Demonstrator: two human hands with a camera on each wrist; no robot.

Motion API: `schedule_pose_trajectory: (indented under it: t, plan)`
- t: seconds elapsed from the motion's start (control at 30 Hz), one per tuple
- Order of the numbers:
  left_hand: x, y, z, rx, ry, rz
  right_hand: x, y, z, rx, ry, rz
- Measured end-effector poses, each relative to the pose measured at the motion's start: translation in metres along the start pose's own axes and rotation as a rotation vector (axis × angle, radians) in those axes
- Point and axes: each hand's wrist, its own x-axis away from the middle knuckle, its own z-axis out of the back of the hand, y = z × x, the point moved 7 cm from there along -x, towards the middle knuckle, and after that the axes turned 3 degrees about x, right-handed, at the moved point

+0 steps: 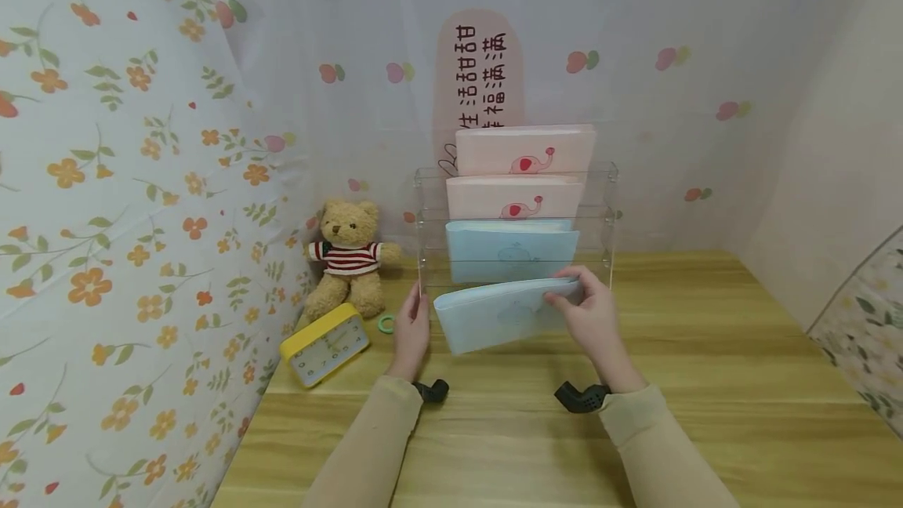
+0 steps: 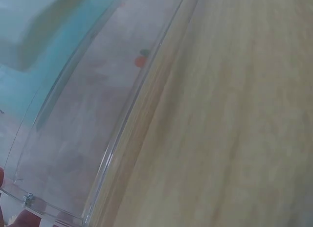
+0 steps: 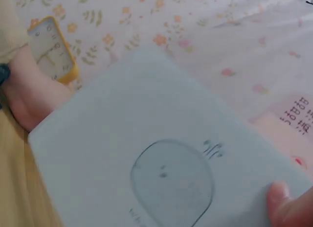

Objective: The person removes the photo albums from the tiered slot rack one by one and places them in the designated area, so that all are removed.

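A light blue booklet with a faint whale drawing on its cover is held just above the table, right in front of the clear plastic rack, its long axis running left to right and its far edge tipped up toward the rack's lowest front slot. The right hand has it by the upper right corner, thumb on the cover and fingers curled behind, so the grip is a pinch on that corner; the right wrist view shows the thumb tip pressed on the cover. The left hand sits at the rack's near left corner, fingers against the clear edge, beside the booklet's left end; whether it clasps the rack or only steadies it cannot be told. The rack lies just beyond the booklet, so the right hand is the nearer one to the open slot. Behind it stand another blue booklet and two pink ones. To the left are a teddy bear, a yellow clock and a small green ring.
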Motion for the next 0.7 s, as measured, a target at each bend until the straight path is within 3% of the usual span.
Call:
schedule_pose_trajectory:
  t: [0.2, 0.4, 0.53, 0.7]
  plan:
    - [-0.002, -0.001, 0.0, -0.006, -0.024, 0.011, 0.0, 0.012, -0.009, 0.044, -0.159, -0.15]
    - [-0.002, -0.001, 0.001, -0.005, -0.019, 0.002, 0.001, 0.021, -0.012, 0.056, -0.253, -0.202]
    - [-0.003, 0.0, 0.0, -0.007, -0.017, 0.005, 0.0, 0.022, -0.012, 0.12, -0.301, -0.15]
    - [0.0, 0.002, 0.001, -0.001, -0.011, 0.007, -0.001, 0.021, -0.01, 0.224, -0.356, -0.022]
